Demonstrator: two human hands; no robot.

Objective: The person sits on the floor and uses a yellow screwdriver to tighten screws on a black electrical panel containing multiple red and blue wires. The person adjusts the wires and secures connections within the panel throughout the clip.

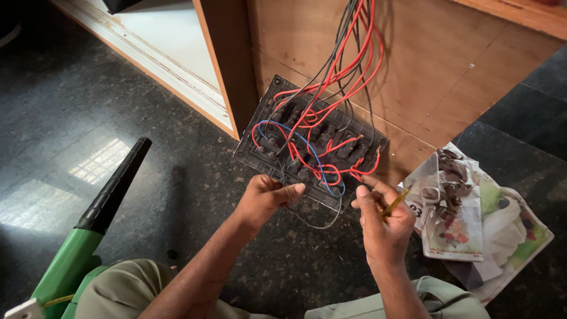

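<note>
Knees: khaki trousers (pixel 124 289) at the bottom edge, over a dark stone floor (pixel 71 118).
Left hand (pixel 263 198): fingers curled together round the near edge of the panel (pixel 310 142), thumb stretched along it.
Right hand (pixel 383 221): fingers pinched on a yellow screwdriver (pixel 394 202), its tip at the panel's near right corner, by a red wire (pixel 354 88).
Panel: dark switch plate, back side up, tilted against the wooden cabinet (pixel 425 77); red, black and blue wires loop over it and run up.
Left: green and black blower (pixel 88 230) on the floor.
Right: newspaper (pixel 502 230) with scrap bits (pixel 452 183), just beside the right hand.
</note>
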